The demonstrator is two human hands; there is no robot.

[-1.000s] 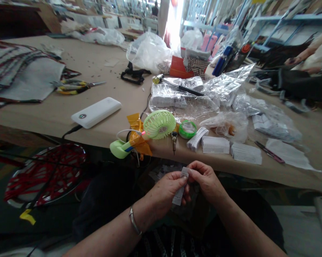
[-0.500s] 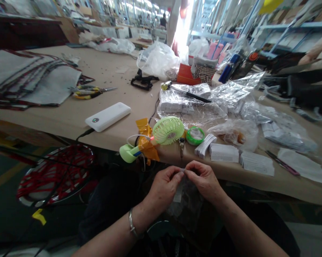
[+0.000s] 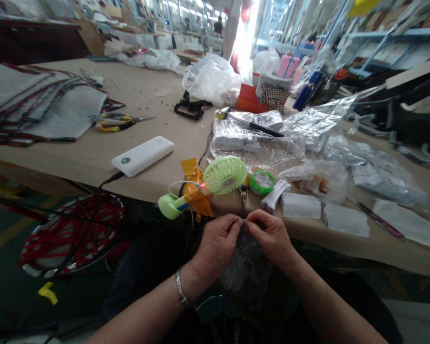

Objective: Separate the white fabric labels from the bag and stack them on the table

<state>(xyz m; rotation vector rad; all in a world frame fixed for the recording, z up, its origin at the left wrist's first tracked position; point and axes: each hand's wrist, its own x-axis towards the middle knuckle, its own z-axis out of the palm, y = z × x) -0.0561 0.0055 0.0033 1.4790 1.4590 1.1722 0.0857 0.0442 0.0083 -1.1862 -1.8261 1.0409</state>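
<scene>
Just in front of the table edge, my left hand (image 3: 218,241) and my right hand (image 3: 270,234) meet at the fingertips. Both are closed in a pinch, thumbs against forefingers. From between them hangs a thin, see-through greyish piece (image 3: 248,265) that looks like a plastic bag; its lower part fades into the dark lap. What exactly lies between the fingertips is mostly hidden. Close beyond the hands, a small metal-tipped tool (image 3: 243,196) stands at the table edge, beside a green round tub (image 3: 261,182) and stacks of white printed labels (image 3: 300,205).
A light-green fan (image 3: 225,175) is taped at the table edge, with a white power bank (image 3: 143,156) to its left. Pliers (image 3: 116,122), a hammer (image 3: 248,123) on plastic-wrapped bundles, and pink-handled tweezers (image 3: 379,220) lie around. A red-strapped round seat (image 3: 73,234) stands at lower left.
Both pinching hands have risen slightly towards the table edge. A white strip seen below the left fingers earlier no longer shows. At far right, a person's arm has left the view.
</scene>
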